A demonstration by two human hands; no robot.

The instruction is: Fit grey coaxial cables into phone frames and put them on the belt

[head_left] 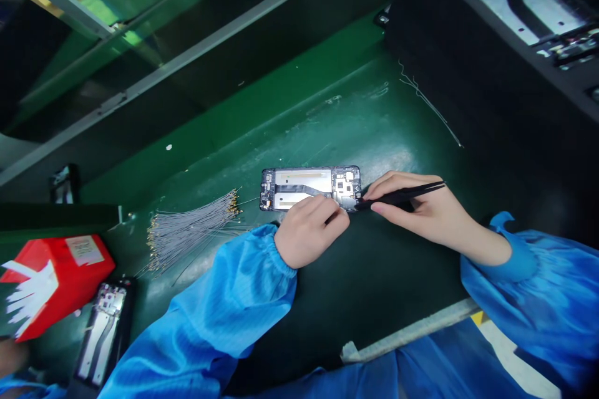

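An opened smartphone (309, 176) lies flat on the green bench mat, its circuit board and flat ribbon cable exposed. My left hand (311, 230) rests over its lower edge, fingers curled together; whatever they pinch is hidden. Black tweezers (405, 194) are gripped in my right hand (421, 209), with their tips at the phone's lower right corner, by the board. Left of the phone lies a bundle of thin grey cables (191, 230) with gold-coloured ends. A few loose strands run from it toward the phone and my left sleeve.
A red box (88, 277) holding white paper strips stands at left, beside another opened phone (100, 336). A person's blurred hand (13, 356) shows at the lower left edge. Loose thin cables (433, 109) lie near a black holder (468, 75) carrying opened phones at right.
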